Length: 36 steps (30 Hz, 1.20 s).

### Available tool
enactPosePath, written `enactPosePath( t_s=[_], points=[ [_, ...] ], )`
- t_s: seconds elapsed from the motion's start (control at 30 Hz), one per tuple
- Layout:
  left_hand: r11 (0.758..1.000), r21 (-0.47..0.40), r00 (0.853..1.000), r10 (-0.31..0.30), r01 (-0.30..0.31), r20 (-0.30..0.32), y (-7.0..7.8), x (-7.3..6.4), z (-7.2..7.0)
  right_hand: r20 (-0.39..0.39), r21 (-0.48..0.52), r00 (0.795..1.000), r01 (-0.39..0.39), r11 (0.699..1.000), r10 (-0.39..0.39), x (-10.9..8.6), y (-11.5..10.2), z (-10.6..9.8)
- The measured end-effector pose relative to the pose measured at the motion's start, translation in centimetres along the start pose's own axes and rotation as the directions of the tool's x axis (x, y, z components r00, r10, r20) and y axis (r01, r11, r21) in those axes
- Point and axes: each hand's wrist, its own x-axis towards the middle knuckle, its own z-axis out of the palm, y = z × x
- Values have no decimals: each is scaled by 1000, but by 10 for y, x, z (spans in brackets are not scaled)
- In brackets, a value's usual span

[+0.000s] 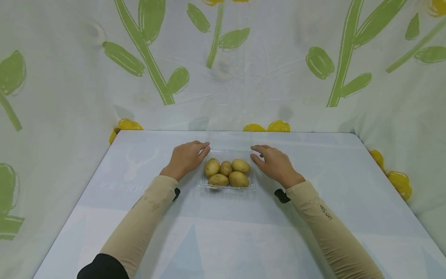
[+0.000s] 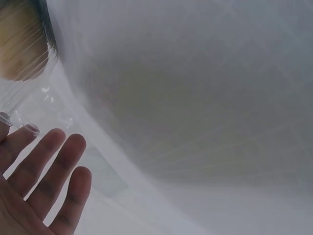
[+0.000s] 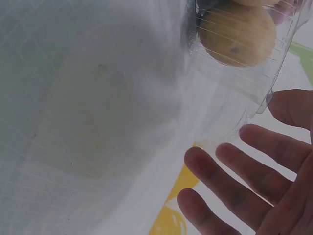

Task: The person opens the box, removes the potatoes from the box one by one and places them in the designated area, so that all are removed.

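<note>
A clear plastic box (image 1: 226, 188) holding several potatoes (image 1: 239, 179) sits on the table, its clear lid (image 1: 230, 139) swung back behind it. My left hand (image 1: 188, 155) is at the box's back left corner, thumb and forefinger beside the plastic edge. In the left wrist view the other fingers (image 2: 71, 152) are straight and spread. Opposite, my right hand (image 1: 275, 161) reaches the back right corner; its thumb (image 3: 291, 107) is by the rim and its forefinger by the lid side, with a gap between them. Whether the fingertips touch the plastic is hard to tell.
The pale printed table (image 1: 223, 240) extends around the box on every side. Behind its far edge hangs a white cloth (image 1: 265, 89) with green leaves and yellow flowers, continuing along both sides.
</note>
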Motion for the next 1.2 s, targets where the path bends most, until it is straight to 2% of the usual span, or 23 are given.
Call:
enactPosePath(
  t_s=[0.17, 0.3, 0.63, 0.93, 1.2],
  points=[
    [999, -26, 998, -23, 24, 59, -1, -2, -1, 46, 14, 999, -21, 1000, 21, 1, 0, 1],
    [999, -40, 995, -33, 37, 91, -1, -2, -3, 53, 25, 998, -26, 999, 25, 2, -1, 0],
    [997, -53, 992, -57, 63, 113, 1, 1, -2, 49, 43, 999, -21, 999, 19, 6, 0, 1],
    [993, -61, 988, -90, 98, 128, 1, 6, -1, 75, 67, 996, -61, 996, 56, 11, 1, 1],
    [992, -61, 985, -101, 110, 140, 0, 10, -3, 81, 59, 995, -57, 997, 52, 15, 2, 0]
  ],
)
